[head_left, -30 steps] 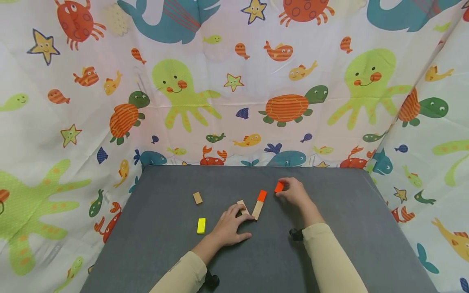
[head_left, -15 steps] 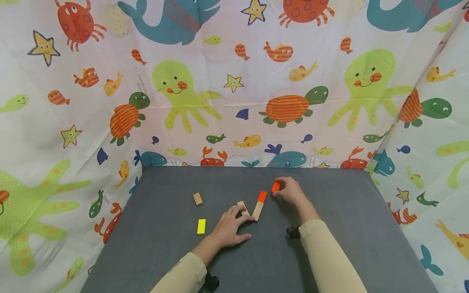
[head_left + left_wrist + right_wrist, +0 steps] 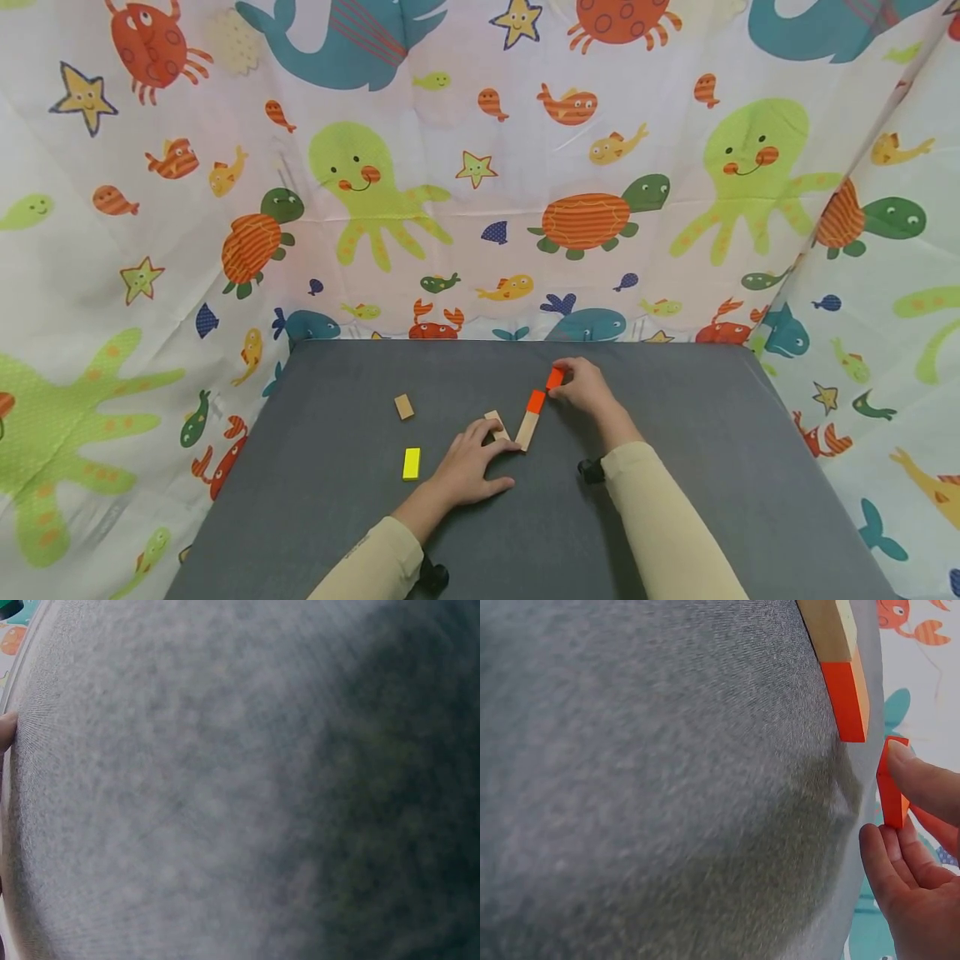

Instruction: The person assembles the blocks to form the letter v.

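My right hand (image 3: 588,390) pinches an orange block (image 3: 555,378) between thumb and fingertips, seen also in the right wrist view as an orange block (image 3: 893,784). Just nearer lies another orange block (image 3: 536,402), end to end with a plain wooden block (image 3: 527,432) in one slanting line. A second wooden block (image 3: 492,416) leans the other way, so the two wooden pieces form a V. Spread fingers of my left hand (image 3: 467,467) rest at this second block and partly cover it; its thumb lies apart. The left wrist view holds mostly blurred cloth and a fingertip.
A yellow block (image 3: 412,464) and a small wooden block (image 3: 404,407) lie to the left on the grey table (image 3: 337,517). Behind the table's back edge hangs a curtain (image 3: 420,192) printed with sea animals.
My right hand has carried its orange block leftward, close to the far end of the orange-and-wood line. The left hand and the blocks on the table keep their places.
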{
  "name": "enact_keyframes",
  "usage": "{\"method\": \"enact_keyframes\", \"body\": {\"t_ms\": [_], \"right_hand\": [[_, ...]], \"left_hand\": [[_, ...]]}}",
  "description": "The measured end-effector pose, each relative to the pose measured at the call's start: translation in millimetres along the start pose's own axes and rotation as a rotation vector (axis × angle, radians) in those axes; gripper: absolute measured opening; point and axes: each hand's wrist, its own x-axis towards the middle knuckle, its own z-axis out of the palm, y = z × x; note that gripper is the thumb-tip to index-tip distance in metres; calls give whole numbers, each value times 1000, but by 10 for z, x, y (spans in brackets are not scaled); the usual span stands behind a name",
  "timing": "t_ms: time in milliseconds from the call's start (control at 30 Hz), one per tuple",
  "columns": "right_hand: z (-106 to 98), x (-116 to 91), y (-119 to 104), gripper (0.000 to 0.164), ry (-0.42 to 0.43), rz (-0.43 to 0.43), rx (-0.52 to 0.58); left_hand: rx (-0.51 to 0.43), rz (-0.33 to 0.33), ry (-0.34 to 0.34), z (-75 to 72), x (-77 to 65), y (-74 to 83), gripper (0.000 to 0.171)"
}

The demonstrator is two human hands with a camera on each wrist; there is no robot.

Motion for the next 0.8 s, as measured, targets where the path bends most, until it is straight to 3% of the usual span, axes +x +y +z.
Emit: {"method": "enact_keyframes", "body": {"t_ms": [200, 800], "right_hand": [[39, 98, -56, 58, -9, -24, -6], [85, 196, -95, 60, -56, 7, 4]], "left_hand": [[-3, -3, 8, 23, 7, -16, 52], [11, -3, 8, 48, 10, -39, 52]]}}
